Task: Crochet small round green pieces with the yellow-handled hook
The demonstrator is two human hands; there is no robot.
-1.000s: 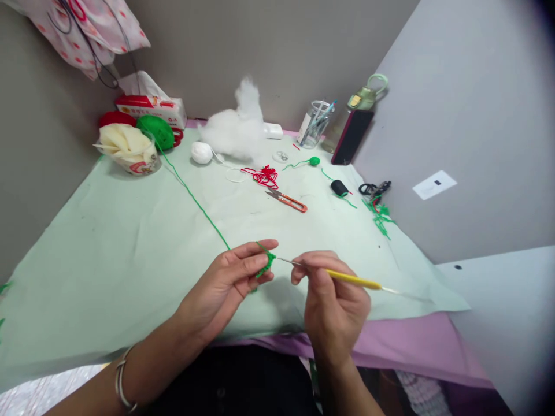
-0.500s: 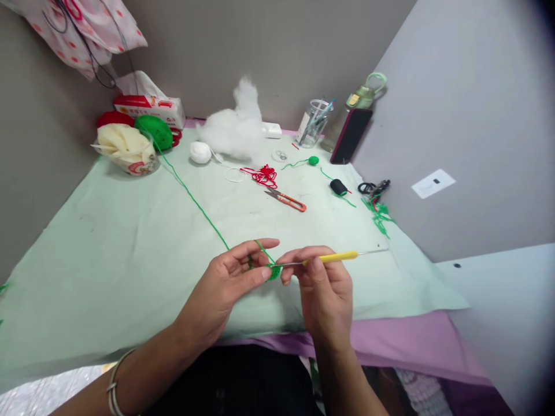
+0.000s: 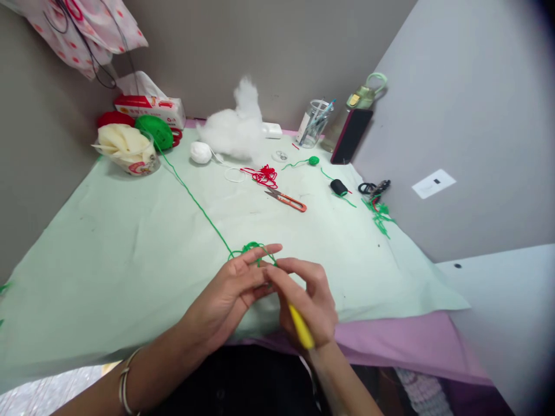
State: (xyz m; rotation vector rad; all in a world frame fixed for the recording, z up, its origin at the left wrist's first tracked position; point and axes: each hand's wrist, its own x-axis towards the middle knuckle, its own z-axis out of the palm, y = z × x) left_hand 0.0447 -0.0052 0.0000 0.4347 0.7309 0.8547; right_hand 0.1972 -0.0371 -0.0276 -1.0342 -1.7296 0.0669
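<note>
Your left hand (image 3: 232,283) pinches the green yarn (image 3: 202,210) where your fingertips meet; your right hand (image 3: 310,300) grips the yellow hook (image 3: 301,327), handle toward five o'clock. Slack loops (image 3: 251,246) at ten o'clock could tangle if tugged, and the hook's hidden tip could split a strand.

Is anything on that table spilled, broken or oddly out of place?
I see nothing spilled or broken. Slightly untidy: a loose tangle of red yarn beside orange-handled metal snips, unwound unlike the round white yarn ball, and a messy bunch of green yarn strands near the right edge of the pale green tablecloth.
</note>
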